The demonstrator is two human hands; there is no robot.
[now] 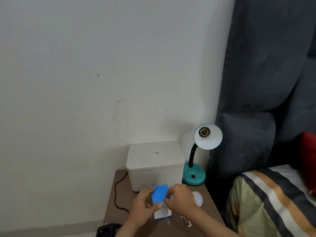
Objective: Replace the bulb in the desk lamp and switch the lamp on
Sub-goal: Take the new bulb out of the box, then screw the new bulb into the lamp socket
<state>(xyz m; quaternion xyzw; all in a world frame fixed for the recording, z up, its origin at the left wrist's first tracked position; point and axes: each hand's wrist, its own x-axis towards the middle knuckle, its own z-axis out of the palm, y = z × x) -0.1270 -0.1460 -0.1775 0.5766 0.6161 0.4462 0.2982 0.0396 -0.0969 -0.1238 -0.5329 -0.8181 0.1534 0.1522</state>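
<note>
Head view: bulb box [160, 195] is the landmark, upright on desk [207, 199].
Around: white tub [154, 165] just behind box; teal lamp [194, 175] right of tub, socket [204, 131] bare; cable [118, 190] left of box.
Bulb: white bulb [198, 198] lying right of box, behind right hand [181, 199].
Fingers: left hand [145, 205] grips box side; right fingers [168, 197] pinch its top flap.
Hidden: box contents; object at bottom edge cut off.

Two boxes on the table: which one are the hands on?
The small blue box at the front; both hands grip it. The big white lidded box behind stands untouched.
</note>
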